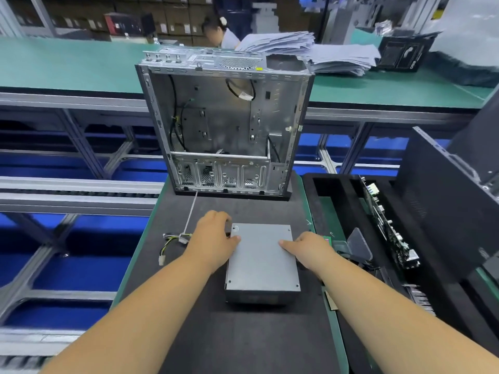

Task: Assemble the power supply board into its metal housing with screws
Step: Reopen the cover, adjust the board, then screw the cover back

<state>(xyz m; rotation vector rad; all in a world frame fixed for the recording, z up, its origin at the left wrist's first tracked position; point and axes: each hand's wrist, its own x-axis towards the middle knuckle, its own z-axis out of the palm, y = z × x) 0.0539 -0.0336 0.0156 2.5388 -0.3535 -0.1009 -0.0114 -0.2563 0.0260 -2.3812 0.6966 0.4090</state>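
A grey metal power supply box (262,261) lies flat on the dark work mat (232,336) in front of me. My left hand (214,237) grips its far left corner, thumb on the top face and fingers curled over the edge. My right hand (307,248) holds its right side, thumb on top. A bundle of yellow and black wires (170,242) with a white connector trails from the box to the left. Beyond it the open silver metal housing (224,125) stands upright, its inside facing me, with loose black cables within.
A black foam tray (351,201) to the right holds a circuit board (388,225) on edge and a small clear container (359,244). A black side panel (442,195) leans at the far right. Conveyor rails run at the left. A person and paper stacks (310,49) are behind.
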